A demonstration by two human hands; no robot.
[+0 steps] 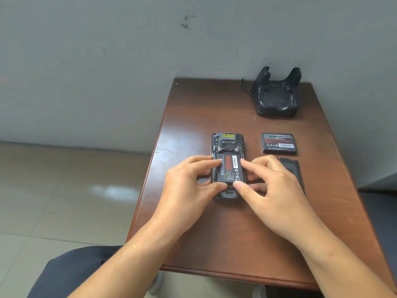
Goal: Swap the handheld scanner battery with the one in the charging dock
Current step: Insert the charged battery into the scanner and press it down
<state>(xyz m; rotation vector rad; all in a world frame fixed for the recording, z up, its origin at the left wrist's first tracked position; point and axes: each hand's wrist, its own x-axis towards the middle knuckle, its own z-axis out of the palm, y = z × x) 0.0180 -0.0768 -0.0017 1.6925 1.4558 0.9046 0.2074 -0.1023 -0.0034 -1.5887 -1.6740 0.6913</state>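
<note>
The handheld scanner (227, 141) lies face down in the middle of the brown table (214, 244), its back cover off. A black battery with a red label (229, 167) sits in its open bay. My left hand (189, 186) pinches the battery's left and near edge with thumb and forefinger. My right hand (270, 186) pinches its right and near edge. A second black battery (278, 143) lies flat to the right of the scanner. The black charging dock (276, 95) stands empty at the table's far right.
The scanner's black back cover (292, 171) lies right of my right hand, partly hidden by it. A cable (247, 88) leaves the dock's left side. A grey wall backs the table; tiled floor lies to the left.
</note>
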